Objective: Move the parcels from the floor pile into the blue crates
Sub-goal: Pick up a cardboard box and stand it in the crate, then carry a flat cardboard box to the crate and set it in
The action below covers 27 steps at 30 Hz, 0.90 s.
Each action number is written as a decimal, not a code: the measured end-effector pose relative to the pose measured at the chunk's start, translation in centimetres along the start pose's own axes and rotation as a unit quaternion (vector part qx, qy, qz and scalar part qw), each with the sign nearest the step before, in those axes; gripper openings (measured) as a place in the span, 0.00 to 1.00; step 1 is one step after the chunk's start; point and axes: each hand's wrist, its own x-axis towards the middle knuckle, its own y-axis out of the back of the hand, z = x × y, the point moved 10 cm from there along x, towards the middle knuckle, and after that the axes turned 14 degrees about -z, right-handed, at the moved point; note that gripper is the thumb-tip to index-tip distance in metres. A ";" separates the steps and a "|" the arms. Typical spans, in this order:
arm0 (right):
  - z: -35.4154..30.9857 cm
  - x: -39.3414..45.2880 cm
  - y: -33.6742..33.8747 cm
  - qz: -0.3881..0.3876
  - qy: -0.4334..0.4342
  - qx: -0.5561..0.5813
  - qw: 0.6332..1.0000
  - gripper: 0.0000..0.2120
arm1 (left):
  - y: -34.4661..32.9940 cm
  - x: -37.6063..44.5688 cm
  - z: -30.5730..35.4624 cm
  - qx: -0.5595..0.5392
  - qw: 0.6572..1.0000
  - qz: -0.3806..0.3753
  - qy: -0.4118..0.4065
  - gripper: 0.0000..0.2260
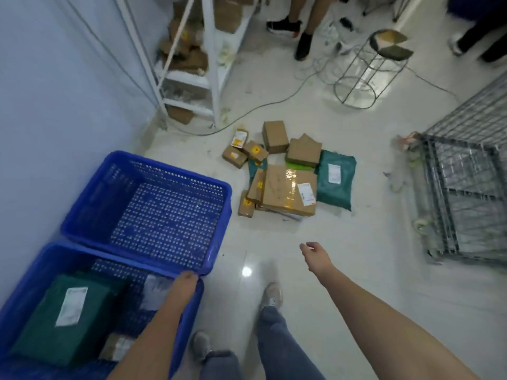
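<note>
1. Head view, hands: we find the left hand [183,286] at the corner where the two blue crates meet, fingers curled downward; whether it grips a rim we cannot tell. The right hand [315,257] reaches forward over bare floor, loosely open, holding nothing.
2. Crates: the far crate [208,185] shows only its perforated bottom. The near crate [189,319] holds a green parcel [63,316] with a white label, plus smaller packets beside it.
3. Floor pile [288,171]: brown cartons and a green mailer [336,182] lie ahead, well apart from both hands, just right of the far crate.
4. Surroundings: a wire cage [466,193] lies right of the pile; a white shelf rack [197,78] with cartons stands behind it; a cable [274,104] crosses the floor near a wire stool [373,64]. Bystanders' legs [301,26] stand beyond.
</note>
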 end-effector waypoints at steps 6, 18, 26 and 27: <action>3.2 0.9 11.0 0.027 -0.020 0.096 0.995 0.21 | -8.5 1.6 13.1 0.078 0.996 -0.043 -0.031 0.09; 3.6 5.6 18.8 0.010 -0.082 0.154 0.985 0.19 | -14.0 7.6 24.7 0.170 0.983 -0.068 -0.013 0.14; -1.1 13.5 20.6 -0.004 -0.136 0.177 0.975 0.19 | -13.2 16.3 30.6 0.198 0.975 -0.090 0.045 0.15; -1.7 14.5 20.9 -0.005 -0.147 0.180 0.973 0.19 | -13.4 17.2 31.6 0.204 0.973 -0.098 0.048 0.15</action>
